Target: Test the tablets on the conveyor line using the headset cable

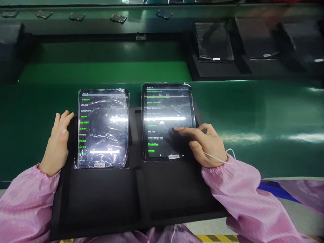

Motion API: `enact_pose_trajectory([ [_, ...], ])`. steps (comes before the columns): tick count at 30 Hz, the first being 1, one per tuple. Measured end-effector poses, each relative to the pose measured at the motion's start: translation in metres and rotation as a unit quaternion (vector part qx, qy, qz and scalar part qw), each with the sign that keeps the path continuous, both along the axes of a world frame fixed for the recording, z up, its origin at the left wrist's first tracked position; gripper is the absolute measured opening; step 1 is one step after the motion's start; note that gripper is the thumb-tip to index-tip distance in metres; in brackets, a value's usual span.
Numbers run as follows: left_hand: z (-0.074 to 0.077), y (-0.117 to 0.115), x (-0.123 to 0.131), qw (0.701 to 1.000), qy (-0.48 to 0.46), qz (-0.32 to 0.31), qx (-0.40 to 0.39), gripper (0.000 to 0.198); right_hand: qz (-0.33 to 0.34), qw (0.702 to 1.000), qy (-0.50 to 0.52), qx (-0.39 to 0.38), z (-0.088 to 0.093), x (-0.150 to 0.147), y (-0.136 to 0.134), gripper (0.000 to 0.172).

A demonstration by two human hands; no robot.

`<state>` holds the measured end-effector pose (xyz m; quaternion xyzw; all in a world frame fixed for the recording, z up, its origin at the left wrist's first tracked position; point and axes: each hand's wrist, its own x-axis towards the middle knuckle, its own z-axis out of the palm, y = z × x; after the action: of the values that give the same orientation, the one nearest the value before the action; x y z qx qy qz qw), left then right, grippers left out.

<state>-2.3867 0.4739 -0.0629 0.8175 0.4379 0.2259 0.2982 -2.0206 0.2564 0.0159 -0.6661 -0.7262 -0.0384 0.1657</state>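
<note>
Two film-covered tablets with lit screens lie side by side on a black tray (101,202). The left tablet (102,131) shows a list in green and white Chinese text. On the right tablet (168,131) the list is in English, with "Hall Test" among its lines. My left hand (57,143) rests at the tray's left edge, beside the left tablet, fingers extended and holding nothing. My right hand (207,145) is over the right tablet's right edge, index finger stretched to the middle of its screen, the other fingers loosely bent, nothing held.
A green work surface (235,111) spans the view. Behind, at the right, film-wrapped tablets (215,42) lie in black trays. Several small wrapped pieces (77,16) line the far ledge. A thin white cord (217,158) hangs at my right wrist.
</note>
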Motion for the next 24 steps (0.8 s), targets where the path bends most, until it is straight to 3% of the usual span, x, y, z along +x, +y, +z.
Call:
enact_pose_trajectory([
  [4,0.0004,-0.0002,0.0001,1.0,-0.005,0.001,-0.003,0.058,-0.011,1.0,-0.013,0.002,0.0017,-0.0006,-0.0007,0.041],
  [10,-0.0015,0.0013,-0.0013,1.0,-0.008,0.0,-0.005,0.058,0.109,0.994,-0.001,-0.029,0.0025,0.0011,-0.0035,0.038],
  [15,-0.0025,0.0027,-0.0008,1.0,-0.011,0.004,-0.005,0.059,-0.013,1.0,-0.015,0.003,0.0008,-0.0026,-0.0002,0.039],
  [17,-0.0022,0.0028,-0.0004,1.0,-0.008,0.003,-0.006,0.06,-0.03,0.999,-0.017,0.013,0.0012,-0.0035,-0.0003,0.04],
  [24,-0.0036,0.0039,-0.0016,1.0,0.001,0.005,-0.009,0.06,0.114,0.993,-0.021,-0.028,0.0007,-0.0012,-0.0017,0.035],
])
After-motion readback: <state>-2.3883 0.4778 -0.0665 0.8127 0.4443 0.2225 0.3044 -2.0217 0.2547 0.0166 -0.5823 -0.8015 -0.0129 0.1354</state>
